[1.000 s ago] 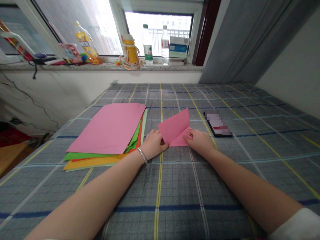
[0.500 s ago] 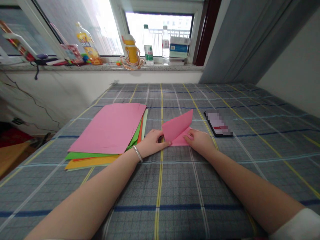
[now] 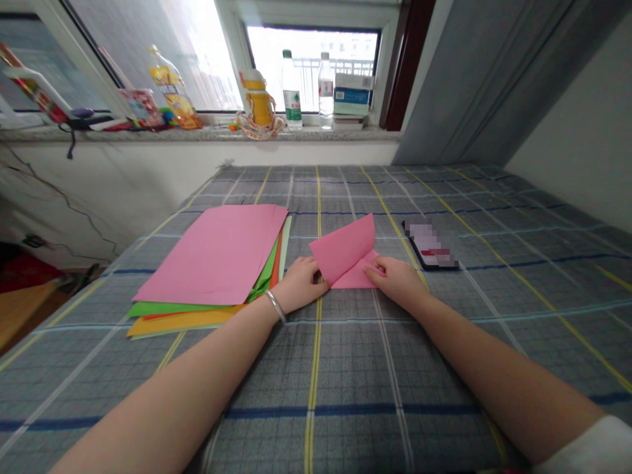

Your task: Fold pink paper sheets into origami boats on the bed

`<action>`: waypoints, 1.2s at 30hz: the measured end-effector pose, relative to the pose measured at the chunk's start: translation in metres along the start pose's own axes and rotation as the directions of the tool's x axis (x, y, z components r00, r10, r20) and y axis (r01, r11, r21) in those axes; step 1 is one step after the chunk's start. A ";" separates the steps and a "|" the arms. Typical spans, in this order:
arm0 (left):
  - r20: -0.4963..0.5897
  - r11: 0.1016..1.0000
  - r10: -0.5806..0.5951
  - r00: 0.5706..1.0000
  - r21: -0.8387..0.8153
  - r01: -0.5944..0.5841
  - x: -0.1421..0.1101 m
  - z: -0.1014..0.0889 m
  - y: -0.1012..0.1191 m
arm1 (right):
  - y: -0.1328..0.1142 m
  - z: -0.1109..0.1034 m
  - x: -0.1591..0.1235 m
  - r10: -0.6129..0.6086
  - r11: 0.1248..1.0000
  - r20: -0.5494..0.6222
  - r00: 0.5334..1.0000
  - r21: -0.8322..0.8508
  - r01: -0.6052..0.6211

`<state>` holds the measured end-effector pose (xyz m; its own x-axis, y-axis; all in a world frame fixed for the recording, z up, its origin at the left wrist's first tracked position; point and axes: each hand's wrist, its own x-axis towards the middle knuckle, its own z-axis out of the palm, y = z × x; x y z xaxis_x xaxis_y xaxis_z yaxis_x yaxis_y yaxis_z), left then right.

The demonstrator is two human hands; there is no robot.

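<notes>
A folded sheet of pink paper (image 3: 342, 253) lies on the bed between my hands, with one flap raised and tilted up. My left hand (image 3: 299, 285) pinches the sheet's left edge between fingers and thumb, and a silver bangle (image 3: 275, 307) circles that wrist. My right hand (image 3: 392, 276) holds the lower right part of the sheet with its fingertips. To my left, a stack of coloured paper (image 3: 212, 255) lies with a pink sheet on top and green, red and orange sheets showing beneath.
A smartphone (image 3: 431, 245) with a pixelated screen lies right of the paper on the plaid bed sheet (image 3: 444, 368). Beyond the bed's far edge, a window sill (image 3: 207, 133) holds bottles, a yellow flask and boxes. A wall stands to the right.
The raised pink flap swung right, then back left a little. My left hand has shifted slightly, and both hands stay on the sheet.
</notes>
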<state>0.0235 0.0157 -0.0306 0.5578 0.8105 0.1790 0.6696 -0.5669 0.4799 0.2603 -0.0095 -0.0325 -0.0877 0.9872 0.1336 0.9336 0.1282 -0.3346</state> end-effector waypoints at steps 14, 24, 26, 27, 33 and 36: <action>-0.173 0.908 0.104 0.979 0.418 -0.023 -0.010 0.012 0.016 | -0.003 -0.002 -0.002 -0.008 1.000 -0.008 1.000 -0.026 0.008; -0.050 0.879 0.043 0.998 0.476 -0.014 -0.006 0.022 0.023 | -0.008 -0.003 -0.001 -0.006 0.994 -0.016 1.000 -0.106 0.005; -0.049 0.890 -0.006 0.999 0.455 0.028 -0.002 0.025 0.023 | -0.009 -0.003 0.000 -0.016 0.993 -0.008 1.000 -0.118 0.015; -0.054 0.893 -0.028 0.998 0.447 0.049 0.001 0.026 0.024 | -0.009 -0.003 0.001 -0.019 0.992 -0.005 1.000 -0.126 0.018; -0.056 0.883 -0.037 0.998 0.466 0.059 0.007 0.035 0.024 | -0.009 -0.003 0.003 -0.016 0.988 0.002 1.000 -0.155 0.016; -0.055 0.867 -0.023 0.998 0.496 0.047 0.005 0.035 0.023 | -0.009 -0.004 0.002 -0.004 0.992 -0.006 1.000 -0.126 0.003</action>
<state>0.0595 0.0016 -0.0487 0.5148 0.8300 0.2146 0.8500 -0.5268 -0.0017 0.2533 -0.0091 -0.0260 -0.0890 0.9861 0.1403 0.9696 0.1180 -0.2141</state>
